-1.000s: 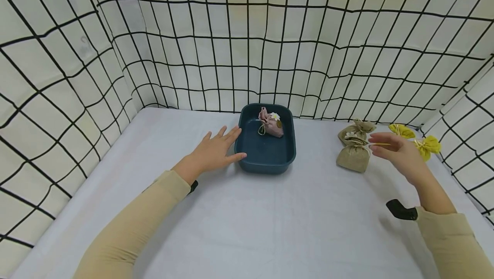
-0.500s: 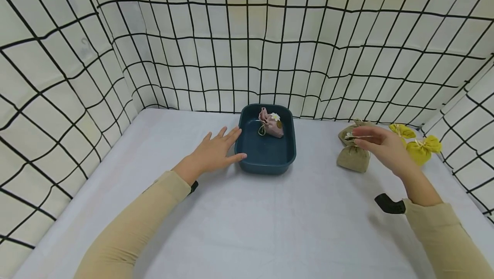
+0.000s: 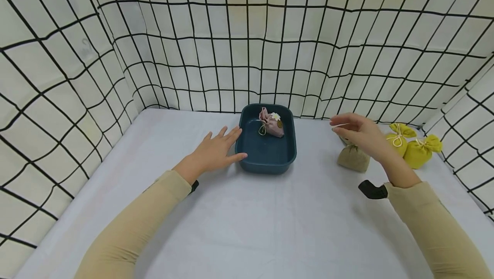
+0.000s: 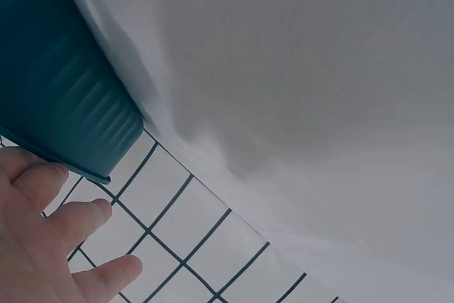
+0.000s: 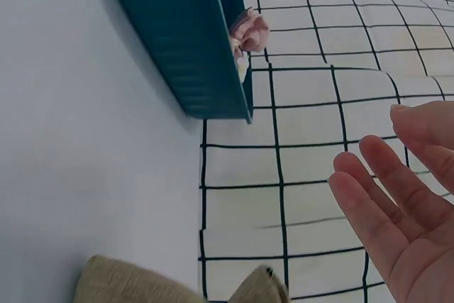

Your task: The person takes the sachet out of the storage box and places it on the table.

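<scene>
In the head view a dark teal tub [image 3: 266, 168] stands at the table's far middle, with a small pink drawstring pouch [image 3: 273, 128] inside. My left hand [image 3: 210, 152] is spread at the tub's left side, fingertips at its rim. My right hand [image 3: 362, 135] hovers above two beige drawstring pouches; the front pouch [image 3: 353, 159] shows below it, the back one is mostly hidden. From the right wrist, the fingers [image 5: 386, 211] look extended and apart from the thumb, with nothing visible between them.
Two yellow drawstring pouches [image 3: 418, 152] sit at the right, beyond the right forearm. A white wall with black grid netting [image 3: 216, 43] encloses the back and sides of the white-covered table [image 3: 247, 227].
My right hand has moved left from beside the yellow pouches to above the beige ones, uncovering more of the yellow pouches. The left hand and the tub stay where they were.
</scene>
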### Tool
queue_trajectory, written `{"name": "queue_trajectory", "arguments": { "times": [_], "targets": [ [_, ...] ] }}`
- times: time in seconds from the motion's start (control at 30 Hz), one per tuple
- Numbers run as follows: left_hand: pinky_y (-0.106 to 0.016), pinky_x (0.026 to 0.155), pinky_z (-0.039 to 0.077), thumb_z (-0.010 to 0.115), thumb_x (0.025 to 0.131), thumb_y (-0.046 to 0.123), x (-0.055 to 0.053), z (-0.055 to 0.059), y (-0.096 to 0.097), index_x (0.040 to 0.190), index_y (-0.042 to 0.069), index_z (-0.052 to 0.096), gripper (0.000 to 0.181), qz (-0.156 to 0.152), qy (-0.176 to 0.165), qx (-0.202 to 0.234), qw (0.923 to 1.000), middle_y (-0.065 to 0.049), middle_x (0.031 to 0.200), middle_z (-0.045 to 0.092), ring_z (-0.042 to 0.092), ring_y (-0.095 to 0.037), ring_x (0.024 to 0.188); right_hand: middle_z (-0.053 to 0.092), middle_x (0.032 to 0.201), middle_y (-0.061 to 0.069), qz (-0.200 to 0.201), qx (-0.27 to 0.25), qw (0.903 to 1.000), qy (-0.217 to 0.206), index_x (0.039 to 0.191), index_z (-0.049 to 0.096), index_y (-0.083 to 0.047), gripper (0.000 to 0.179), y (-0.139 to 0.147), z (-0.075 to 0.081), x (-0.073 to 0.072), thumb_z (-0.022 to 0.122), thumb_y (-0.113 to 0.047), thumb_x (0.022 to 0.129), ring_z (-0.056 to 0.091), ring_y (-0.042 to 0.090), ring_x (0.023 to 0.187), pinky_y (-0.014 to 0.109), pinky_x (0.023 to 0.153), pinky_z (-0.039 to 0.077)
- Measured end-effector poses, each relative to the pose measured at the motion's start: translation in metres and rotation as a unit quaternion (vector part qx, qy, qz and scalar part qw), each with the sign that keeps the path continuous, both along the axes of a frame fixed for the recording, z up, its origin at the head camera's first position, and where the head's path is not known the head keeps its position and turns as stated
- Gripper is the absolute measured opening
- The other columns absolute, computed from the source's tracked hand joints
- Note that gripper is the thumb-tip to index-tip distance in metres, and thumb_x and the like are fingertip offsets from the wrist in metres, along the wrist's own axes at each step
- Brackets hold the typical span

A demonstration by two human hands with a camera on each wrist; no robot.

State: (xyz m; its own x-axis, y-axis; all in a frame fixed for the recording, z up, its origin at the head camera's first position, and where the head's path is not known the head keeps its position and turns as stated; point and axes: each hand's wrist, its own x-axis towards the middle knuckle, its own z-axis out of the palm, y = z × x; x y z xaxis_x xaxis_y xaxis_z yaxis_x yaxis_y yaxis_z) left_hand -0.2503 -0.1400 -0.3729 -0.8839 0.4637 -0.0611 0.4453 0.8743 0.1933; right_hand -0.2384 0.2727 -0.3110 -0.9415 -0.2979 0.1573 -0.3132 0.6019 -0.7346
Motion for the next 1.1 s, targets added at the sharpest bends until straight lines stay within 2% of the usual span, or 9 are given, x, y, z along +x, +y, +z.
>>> {"name": "queue_trajectory", "arguments": {
  "times": [0.2, 0.3, 0.47, 0.6, 0.7, 0.87, 1.1],
  "targets": [
    [-0.068, 0.118, 0.013, 0.047, 0.101, 0.067, 0.000, 0.001, 0.001, 0.166, 0.014, 0.017, 0.090, -0.001, 0.002, 0.001, 1.0000, -0.004, 0.171, 0.014, 0.012, -0.036, 0.155, 0.066, 0.129, 0.018, -0.006, 0.006, 1.0000, -0.001, 0.134, 0.063, -0.003, 0.035, -0.019, 0.008, -0.007, 0.062, -0.022, 0.105, 0.065, 0.011, 0.104, 0.015, 0.083, 0.051],
    [-0.068, 0.118, 0.013, 0.047, 0.101, 0.067, -0.001, 0.002, 0.000, 0.166, 0.013, 0.017, 0.089, -0.001, 0.005, 0.001, 1.0000, -0.004, 0.171, 0.014, 0.012, -0.036, 0.155, 0.066, 0.130, 0.019, 0.000, -0.009, 1.0000, -0.001, 0.134, 0.063, -0.001, 0.036, -0.029, 0.011, -0.013, 0.063, -0.021, 0.105, 0.065, 0.017, 0.107, 0.015, 0.086, 0.050],
    [-0.068, 0.118, 0.013, 0.049, 0.101, 0.065, 0.000, 0.003, 0.000, 0.166, 0.013, 0.018, 0.089, 0.000, 0.006, 0.005, 1.0000, -0.005, 0.171, 0.015, 0.012, -0.037, 0.155, 0.064, 0.133, 0.018, 0.012, -0.073, 0.9971, -0.016, 0.137, 0.061, 0.001, 0.038, -0.041, 0.012, -0.030, 0.063, -0.019, 0.104, 0.066, 0.018, 0.110, 0.021, 0.094, 0.052],
    [-0.068, 0.118, 0.013, 0.049, 0.101, 0.065, 0.001, 0.000, 0.000, 0.166, 0.013, 0.018, 0.089, 0.001, 0.003, 0.007, 1.0000, -0.005, 0.171, 0.016, 0.012, -0.037, 0.155, 0.063, 0.133, 0.016, 0.001, -0.128, 0.9914, -0.028, 0.137, 0.060, 0.001, 0.036, -0.051, 0.009, -0.041, 0.061, -0.014, 0.104, 0.066, 0.017, 0.111, 0.029, 0.097, 0.053],
    [-0.068, 0.118, 0.013, 0.049, 0.101, 0.065, 0.001, 0.000, 0.000, 0.166, 0.013, 0.018, 0.089, 0.000, 0.004, 0.007, 1.0000, -0.005, 0.171, 0.016, 0.012, -0.037, 0.155, 0.063, 0.133, 0.018, -0.002, -0.135, 0.9905, -0.025, 0.137, 0.059, 0.002, 0.037, -0.059, 0.008, -0.047, 0.062, -0.014, 0.104, 0.066, 0.012, 0.106, 0.032, 0.097, 0.054],
    [-0.069, 0.117, 0.014, 0.049, 0.101, 0.065, 0.001, -0.002, -0.001, 0.166, 0.012, 0.018, 0.089, -0.001, 0.014, 0.002, 0.9999, -0.006, 0.171, 0.017, 0.014, -0.039, 0.155, 0.061, 0.134, 0.022, 0.003, -0.143, 0.9893, -0.029, 0.139, 0.057, 0.003, 0.040, -0.071, 0.007, -0.056, 0.062, -0.016, 0.104, 0.066, 0.017, 0.109, 0.031, 0.097, 0.054],
    [-0.069, 0.118, 0.012, 0.049, 0.100, 0.067, 0.001, 0.000, 0.000, 0.166, 0.013, 0.019, 0.090, -0.002, 0.007, 0.005, 1.0000, -0.005, 0.171, 0.015, 0.012, -0.037, 0.155, 0.059, 0.135, 0.023, -0.017, -0.204, 0.9769, -0.062, 0.143, 0.054, 0.005, 0.041, -0.088, 0.004, -0.076, 0.059, -0.013, 0.106, 0.066, 0.016, 0.108, 0.029, 0.096, 0.053]
  ]
}}
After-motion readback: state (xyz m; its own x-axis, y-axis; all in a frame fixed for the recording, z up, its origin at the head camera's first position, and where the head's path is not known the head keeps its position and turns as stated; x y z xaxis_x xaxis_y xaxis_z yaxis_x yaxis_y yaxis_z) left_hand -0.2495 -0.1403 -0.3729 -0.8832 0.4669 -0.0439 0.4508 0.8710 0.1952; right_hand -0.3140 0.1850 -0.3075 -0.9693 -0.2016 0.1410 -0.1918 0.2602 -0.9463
